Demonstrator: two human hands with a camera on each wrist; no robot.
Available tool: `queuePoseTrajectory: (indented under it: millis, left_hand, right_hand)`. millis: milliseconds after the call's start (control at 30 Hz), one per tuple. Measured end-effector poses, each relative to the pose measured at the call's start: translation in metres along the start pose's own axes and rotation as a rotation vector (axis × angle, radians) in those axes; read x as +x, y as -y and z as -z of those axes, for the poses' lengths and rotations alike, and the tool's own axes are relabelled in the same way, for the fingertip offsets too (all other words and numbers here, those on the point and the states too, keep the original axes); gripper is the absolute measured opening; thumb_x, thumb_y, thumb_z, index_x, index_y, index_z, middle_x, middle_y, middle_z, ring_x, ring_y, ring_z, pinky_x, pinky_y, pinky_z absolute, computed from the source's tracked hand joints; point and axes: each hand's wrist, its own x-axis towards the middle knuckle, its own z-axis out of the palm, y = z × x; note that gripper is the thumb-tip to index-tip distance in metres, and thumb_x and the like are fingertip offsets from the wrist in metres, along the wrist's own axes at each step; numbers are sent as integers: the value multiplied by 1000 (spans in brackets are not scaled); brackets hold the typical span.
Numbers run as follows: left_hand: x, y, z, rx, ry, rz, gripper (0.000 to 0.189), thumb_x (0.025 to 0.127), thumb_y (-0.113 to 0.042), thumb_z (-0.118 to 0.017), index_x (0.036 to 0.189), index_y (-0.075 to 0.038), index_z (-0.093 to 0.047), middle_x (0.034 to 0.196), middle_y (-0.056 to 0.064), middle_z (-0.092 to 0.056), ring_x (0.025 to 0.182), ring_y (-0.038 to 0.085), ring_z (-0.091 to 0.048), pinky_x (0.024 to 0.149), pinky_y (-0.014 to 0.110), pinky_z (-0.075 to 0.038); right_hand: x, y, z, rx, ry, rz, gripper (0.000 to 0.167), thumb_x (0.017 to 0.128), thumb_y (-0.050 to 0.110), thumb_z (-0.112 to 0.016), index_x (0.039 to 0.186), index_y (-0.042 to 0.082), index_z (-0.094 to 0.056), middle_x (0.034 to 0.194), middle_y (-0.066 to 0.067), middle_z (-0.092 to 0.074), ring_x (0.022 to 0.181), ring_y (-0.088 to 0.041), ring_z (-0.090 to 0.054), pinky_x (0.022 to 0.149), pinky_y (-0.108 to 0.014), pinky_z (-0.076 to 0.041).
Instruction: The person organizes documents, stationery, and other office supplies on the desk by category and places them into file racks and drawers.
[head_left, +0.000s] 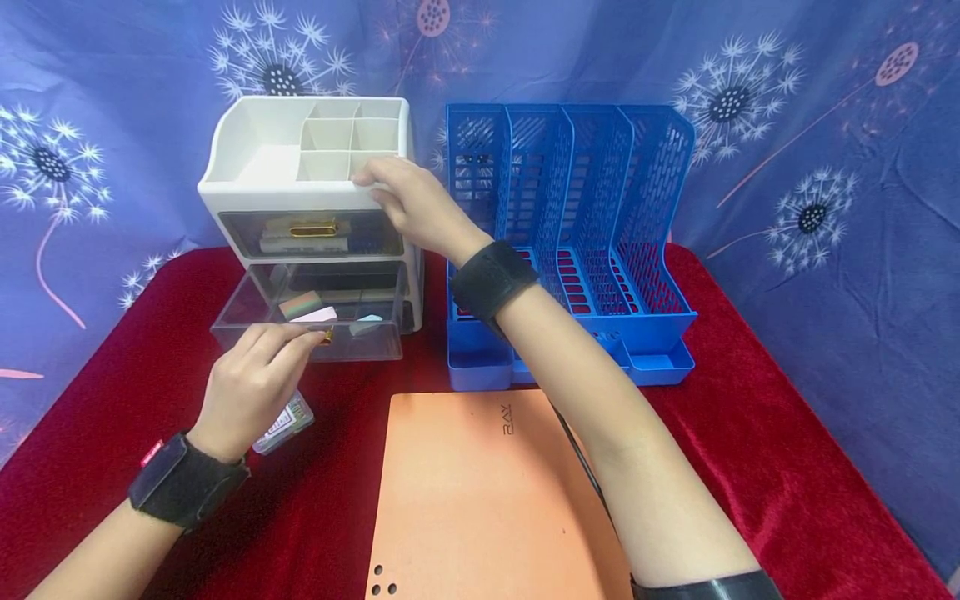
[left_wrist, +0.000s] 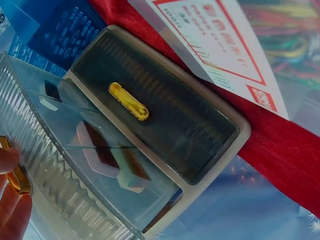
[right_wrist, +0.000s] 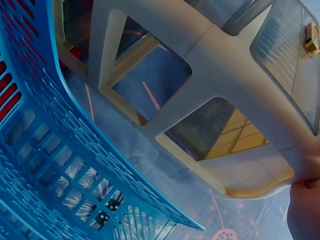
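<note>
A white desktop drawer organizer (head_left: 300,198) stands at the back left, its middle clear drawer (head_left: 247,304) pulled out. My left hand (head_left: 251,383) pinches that drawer's gold handle (left_wrist: 19,177) between thumb and fingers. Inside lie a green-and-orange block (head_left: 300,305), a pinkish-white block (head_left: 315,315) and a pale block (head_left: 366,324), all eraser-like. Up at the organizer's right front corner, my right hand (head_left: 416,200) grips the top rim with bent fingers. The upper drawer (head_left: 243,233) is closed with pale items inside. Below, the bottom drawer (left_wrist: 165,120) is also closed.
To the right stands a blue slotted file rack (head_left: 570,325) with small front trays. An orange board (head_left: 480,492) lies in front of it, a dark cable along its side. A labelled clear box (head_left: 285,423) of colourful items lies beneath my left hand on the red cloth (head_left: 750,467).
</note>
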Motion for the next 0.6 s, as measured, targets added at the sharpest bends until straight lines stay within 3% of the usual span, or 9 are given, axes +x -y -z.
queuePoseTrajectory:
  millis: [233, 600]
  left_hand:
    - [2, 6, -8, -15, 17, 30, 21, 83, 6, -59, 101, -1, -68, 91, 17, -65, 78, 35, -59, 66, 48, -50]
    - [11, 17, -27, -13, 50, 72, 23, 79, 8, -65, 99, -2, -68, 88, 15, -64, 79, 32, -58, 65, 45, -50]
  right_hand:
    - [0, -2, -1, 11, -1, 7, 22, 95, 3, -50, 113, 1, -61, 119, -8, -62, 119, -18, -52, 103, -16, -32]
    - [0, -2, -1, 17, -1, 14, 21, 95, 3, -50, 113, 2, -61, 119, -8, -63, 119, -18, -52, 102, -15, -31]
